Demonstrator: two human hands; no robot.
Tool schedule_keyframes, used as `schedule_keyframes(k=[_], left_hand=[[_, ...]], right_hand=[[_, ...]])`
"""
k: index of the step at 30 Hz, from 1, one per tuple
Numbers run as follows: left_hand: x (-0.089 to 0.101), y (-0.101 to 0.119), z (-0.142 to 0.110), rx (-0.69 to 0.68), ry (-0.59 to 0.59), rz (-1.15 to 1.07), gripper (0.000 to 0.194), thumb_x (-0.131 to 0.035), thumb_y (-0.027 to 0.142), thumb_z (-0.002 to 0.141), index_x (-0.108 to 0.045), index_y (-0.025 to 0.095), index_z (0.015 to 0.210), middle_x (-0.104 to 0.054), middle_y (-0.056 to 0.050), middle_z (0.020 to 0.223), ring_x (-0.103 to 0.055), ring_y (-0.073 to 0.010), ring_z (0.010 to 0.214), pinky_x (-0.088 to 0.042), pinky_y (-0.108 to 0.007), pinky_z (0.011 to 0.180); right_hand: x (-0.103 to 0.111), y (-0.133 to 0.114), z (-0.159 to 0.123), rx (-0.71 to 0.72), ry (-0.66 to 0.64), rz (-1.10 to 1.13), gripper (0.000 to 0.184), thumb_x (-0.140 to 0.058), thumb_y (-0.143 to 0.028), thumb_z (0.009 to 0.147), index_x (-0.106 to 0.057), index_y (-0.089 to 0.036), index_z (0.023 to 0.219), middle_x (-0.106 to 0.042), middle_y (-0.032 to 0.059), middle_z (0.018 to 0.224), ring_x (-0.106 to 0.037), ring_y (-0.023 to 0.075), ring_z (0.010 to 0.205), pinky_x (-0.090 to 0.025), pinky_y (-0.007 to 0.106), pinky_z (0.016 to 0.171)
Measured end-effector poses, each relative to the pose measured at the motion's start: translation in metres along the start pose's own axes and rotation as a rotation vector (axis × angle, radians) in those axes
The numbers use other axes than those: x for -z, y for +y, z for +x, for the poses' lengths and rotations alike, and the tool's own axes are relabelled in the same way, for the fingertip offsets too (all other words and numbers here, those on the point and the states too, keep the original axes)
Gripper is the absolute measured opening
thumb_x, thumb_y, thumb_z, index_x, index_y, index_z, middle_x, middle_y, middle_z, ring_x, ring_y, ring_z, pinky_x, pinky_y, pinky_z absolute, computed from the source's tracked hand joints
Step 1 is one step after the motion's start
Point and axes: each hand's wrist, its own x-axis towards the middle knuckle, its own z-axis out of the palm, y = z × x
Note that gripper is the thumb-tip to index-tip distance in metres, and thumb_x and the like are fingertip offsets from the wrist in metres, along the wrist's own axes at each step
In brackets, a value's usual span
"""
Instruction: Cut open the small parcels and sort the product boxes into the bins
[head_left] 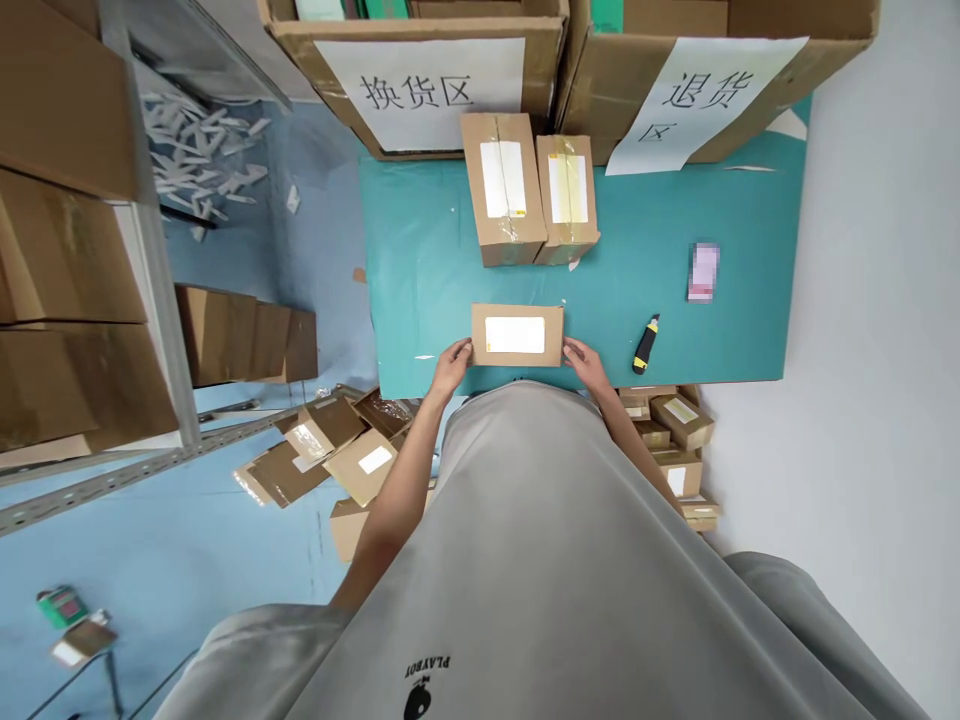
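Note:
A small, flat, white-labelled cardboard box lies near the front edge of the green-topped table. My left hand grips its left end, with the fingertips at the edge. At the right end, my right hand holds the opposite edge between thumb and fingers. A black and yellow utility knife rests to the right of my right hand. Beyond the held box, two taped cardboard boxes stand side by side, a larger one and a smaller one, both bearing labels.
Two big open cartons with paper signs, one left and one right, line the table's back. A blurred pink item lies at right. Shelving with boxes stands left. Loose boxes are piled below the table on both sides.

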Motion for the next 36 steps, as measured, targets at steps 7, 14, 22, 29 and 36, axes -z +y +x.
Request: schedule_keyframes(k=[7, 14, 22, 29, 36], left_hand=[[-0.005, -0.02, -0.02, 0.023, 0.009, -0.004, 0.043, -0.068, 0.02, 0.085, -0.082, 0.016, 0.126, -0.082, -0.015, 0.138, -0.078, -0.0313, 0.127, -0.059, -0.052, 0.121], [-0.01, -0.004, -0.028, -0.087, 0.057, -0.017, 0.043, -0.071, 0.019, 0.089, -0.079, 0.014, 0.131, -0.077, -0.017, 0.145, -0.077, -0.0303, 0.132, -0.06, -0.047, 0.121], [-0.005, 0.029, -0.027, -0.302, 0.159, -0.008, 0.038, -0.078, 0.043, 0.098, -0.084, 0.016, 0.123, -0.082, -0.012, 0.123, -0.081, -0.0279, 0.115, -0.064, -0.044, 0.114], [-0.007, 0.021, -0.009, -0.242, 0.228, 0.037, 0.037, -0.078, 0.045, 0.098, -0.086, 0.014, 0.117, -0.084, -0.015, 0.119, -0.08, -0.0307, 0.115, -0.063, -0.044, 0.112], [-0.005, 0.003, 0.0, -0.146, 0.171, 0.013, 0.048, -0.064, 0.027, 0.1, -0.076, 0.011, 0.143, -0.081, -0.02, 0.137, -0.08, -0.029, 0.12, -0.061, -0.046, 0.115]], right_hand=[[0.0, 0.009, -0.018, -0.002, -0.046, -0.062, 0.048, -0.08, -0.055, 0.088, -0.087, -0.022, 0.122, -0.089, 0.0076, 0.123, -0.082, 0.0327, 0.124, -0.058, 0.059, 0.122], [0.006, -0.013, -0.017, 0.092, -0.017, -0.097, 0.049, -0.087, -0.051, 0.085, -0.089, -0.018, 0.121, -0.086, 0.0109, 0.132, -0.079, 0.0406, 0.131, -0.058, 0.06, 0.123], [0.011, -0.038, 0.0, 0.223, 0.175, -0.111, 0.062, -0.082, -0.068, 0.092, -0.089, -0.019, 0.129, -0.088, 0.0123, 0.125, -0.084, 0.0371, 0.116, -0.066, 0.055, 0.113], [-0.008, -0.024, 0.019, 0.207, 0.202, -0.171, 0.067, -0.077, -0.076, 0.093, -0.089, -0.019, 0.127, -0.089, 0.0145, 0.121, -0.085, 0.0349, 0.108, -0.068, 0.051, 0.108], [-0.001, 0.0, 0.023, 0.064, 0.161, -0.163, 0.072, -0.067, -0.069, 0.099, -0.077, -0.015, 0.147, -0.085, 0.019, 0.132, -0.082, 0.0352, 0.121, -0.065, 0.055, 0.113]])
